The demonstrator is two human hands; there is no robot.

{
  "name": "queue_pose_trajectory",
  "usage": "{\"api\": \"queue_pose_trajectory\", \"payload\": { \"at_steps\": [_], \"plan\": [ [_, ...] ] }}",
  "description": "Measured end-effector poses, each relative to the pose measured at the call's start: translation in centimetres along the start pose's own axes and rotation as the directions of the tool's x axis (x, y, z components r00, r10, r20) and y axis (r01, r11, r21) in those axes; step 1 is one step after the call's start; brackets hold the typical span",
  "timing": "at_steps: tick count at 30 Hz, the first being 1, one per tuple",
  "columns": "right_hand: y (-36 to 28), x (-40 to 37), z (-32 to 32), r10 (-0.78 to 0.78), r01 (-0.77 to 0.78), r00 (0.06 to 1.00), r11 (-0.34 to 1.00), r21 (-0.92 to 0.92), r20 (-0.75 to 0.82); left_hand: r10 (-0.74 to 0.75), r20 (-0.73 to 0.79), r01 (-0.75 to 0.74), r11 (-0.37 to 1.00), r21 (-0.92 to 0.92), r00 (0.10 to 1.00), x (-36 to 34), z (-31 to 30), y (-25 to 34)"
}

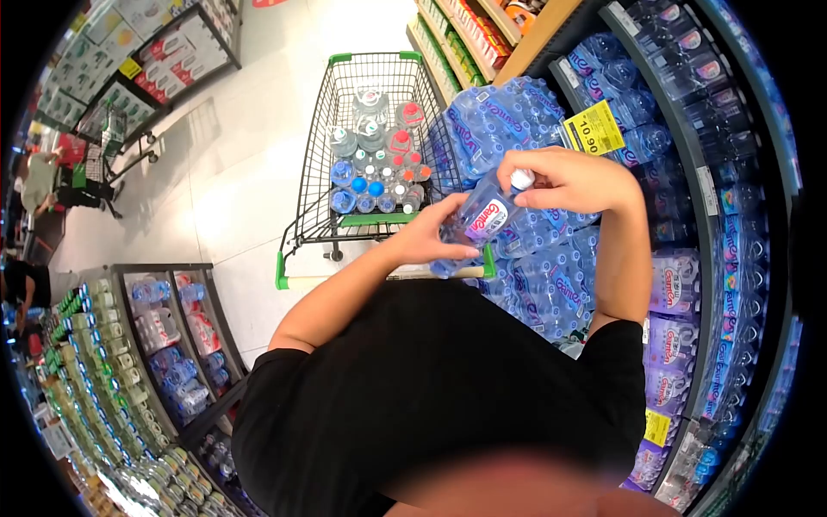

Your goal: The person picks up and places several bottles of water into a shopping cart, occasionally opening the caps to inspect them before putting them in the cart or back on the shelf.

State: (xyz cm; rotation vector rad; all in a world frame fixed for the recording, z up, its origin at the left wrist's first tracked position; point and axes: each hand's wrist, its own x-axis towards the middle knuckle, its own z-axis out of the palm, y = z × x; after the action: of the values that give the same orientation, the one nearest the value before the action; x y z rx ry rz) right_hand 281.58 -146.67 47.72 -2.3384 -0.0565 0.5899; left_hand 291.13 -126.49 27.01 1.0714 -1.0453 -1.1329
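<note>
Head view: at the far left, a person in a pale top [39, 185] is beside a second cart [112, 129], with stacked cartons [168, 65] on shelving behind. Below them, rows of clear bottles with green and pale caps [108, 370] line a display, and a dark-framed rack [185, 267] next to it holds shrink-wrapped packs [177, 379]. Pale floor tiles [233, 185] run between the rack and the shopping cart [376, 57], a wire one with green corners. Inside the cart, bottles stand close together: large ones with white or red caps [370, 103] toward the far end, smaller ones with blue, white and orange caps [376, 189] nearer the handle [332, 282].

Just right of these, above the handle's right end, is the tilted Ganten bottle [487, 217]. The left hand [426, 234] grasps its lower part, thumb and fingers curled around it; the right hand [564, 181] pinches the white cap [522, 179] at its upper end. Blue-tinted water packs [551, 284] are piled behind and below the hands. Farther right come a yellow price sign [594, 129] reading 10.90, purple Ganten packs [672, 345] and shelves of bottles [736, 258].
</note>
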Motion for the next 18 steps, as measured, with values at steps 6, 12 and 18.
{"api": "queue_pose_trajectory", "payload": {
  "at_steps": [6, 12, 18],
  "plan": [
    [4.8, 0.9, 5.7, 0.028, 0.254, 0.858, 0.845, 0.471, -0.513, -0.073, -0.120, 0.026, 0.933, -0.358, 0.990, -2.0, 0.8, 1.0],
    [7.9, 2.8, 15.0, 0.102, 0.375, 0.841, 0.597, 0.709, -0.531, -0.014, -0.293, -0.060, 0.968, -0.243, 0.956, -2.1, 0.7, 1.8],
    [5.6, 3.0, 16.9, 0.318, 0.481, 0.690, 0.471, 0.740, -0.651, 0.100, -0.230, -0.040, 0.967, 0.252, 0.968, 0.2, 1.7, 1.7]
  ]
}}
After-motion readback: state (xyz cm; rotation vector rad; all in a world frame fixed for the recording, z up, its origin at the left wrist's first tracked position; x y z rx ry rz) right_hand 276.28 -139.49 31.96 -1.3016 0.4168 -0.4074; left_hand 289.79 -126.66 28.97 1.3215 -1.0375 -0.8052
